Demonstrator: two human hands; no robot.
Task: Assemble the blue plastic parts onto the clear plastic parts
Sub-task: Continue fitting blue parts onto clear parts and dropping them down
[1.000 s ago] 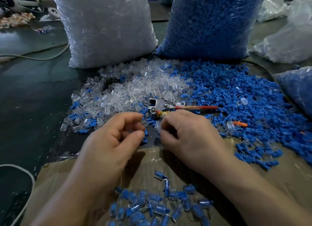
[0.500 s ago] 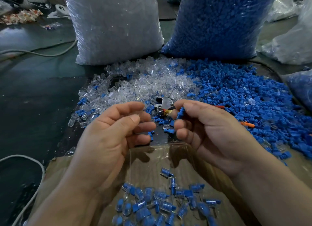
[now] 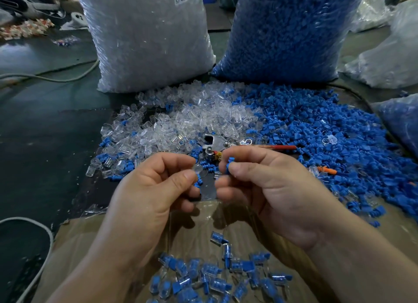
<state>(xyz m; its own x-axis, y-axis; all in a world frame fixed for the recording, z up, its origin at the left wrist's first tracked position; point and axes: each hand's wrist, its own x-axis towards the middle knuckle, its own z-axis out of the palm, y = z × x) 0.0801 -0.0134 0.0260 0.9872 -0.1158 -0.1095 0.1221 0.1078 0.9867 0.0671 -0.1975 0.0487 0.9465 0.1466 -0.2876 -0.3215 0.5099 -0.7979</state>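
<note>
My left hand (image 3: 156, 189) pinches a clear plastic part (image 3: 199, 168) between thumb and forefinger. My right hand (image 3: 271, 189) pinches a blue plastic part (image 3: 229, 164) between thumb and forefinger, its ribbed end pointing up. The two parts sit a short gap apart, above the table's near middle. A heap of loose clear parts (image 3: 192, 119) lies beyond my hands. A wider heap of blue parts (image 3: 328, 133) spreads to the right. Several assembled blue-in-clear pieces (image 3: 221, 277) lie on brown cardboard (image 3: 74, 246) below my hands.
A metal tool with a red handle (image 3: 226, 145) lies between the heaps. A big bag of clear parts (image 3: 147, 35) and a big bag of blue parts (image 3: 287, 31) stand at the back. More bags (image 3: 389, 60) sit at right. Grey cables (image 3: 45, 76) cross the dark table at left.
A second ago both hands were low at the heap edge with fingers curled down. They have since lifted and turned inward, each showing a pinched part.
</note>
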